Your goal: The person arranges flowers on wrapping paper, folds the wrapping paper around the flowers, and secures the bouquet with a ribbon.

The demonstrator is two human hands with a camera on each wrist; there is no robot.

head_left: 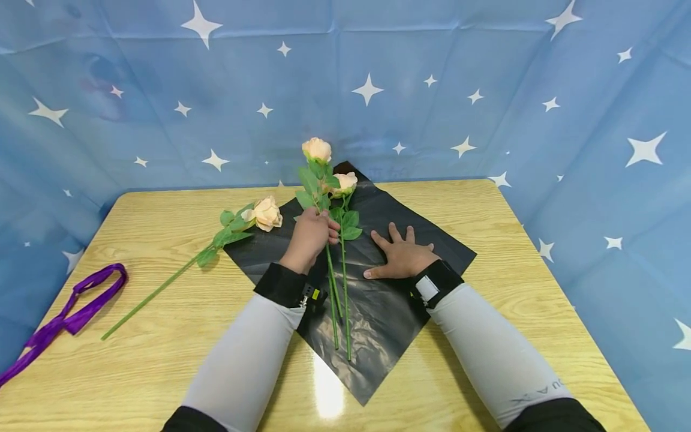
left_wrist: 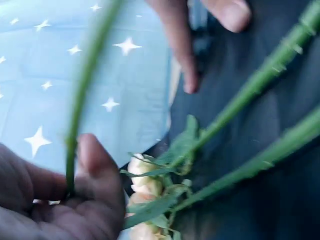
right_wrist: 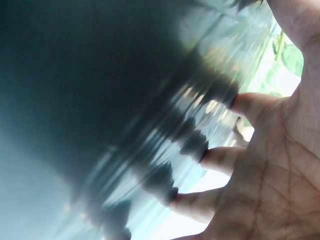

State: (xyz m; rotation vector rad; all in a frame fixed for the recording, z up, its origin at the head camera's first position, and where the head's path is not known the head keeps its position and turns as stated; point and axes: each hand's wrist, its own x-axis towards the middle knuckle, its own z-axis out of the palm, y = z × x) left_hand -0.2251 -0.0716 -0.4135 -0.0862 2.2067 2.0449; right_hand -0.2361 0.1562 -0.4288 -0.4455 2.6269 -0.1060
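A black wrapping sheet (head_left: 372, 336) lies corner-forward on the wooden table, with pale peach artificial roses (head_left: 344, 183) on it. My left hand (head_left: 313, 237) is over the sheet's upper left part. In the left wrist view its thumb and fingers pinch the green stem (left_wrist: 82, 105) of one rose, whose blossom (head_left: 317, 149) is probably the uppermost one. Two other stems (left_wrist: 250, 90) run across the sheet beside that hand. My right hand (head_left: 405, 257) rests palm down on the sheet's right side, fingers spread; the right wrist view shows its fingertips touching the creased, shiny sheet.
Another peach rose (head_left: 266, 213) lies at the left, its blossom by the sheet's left edge and its stem slanting toward the front. Further left, a purple ribbon (head_left: 81, 312) trails over the table edge. A blue star-patterned cloth (head_left: 345, 72) hangs behind the table (head_left: 518, 336).
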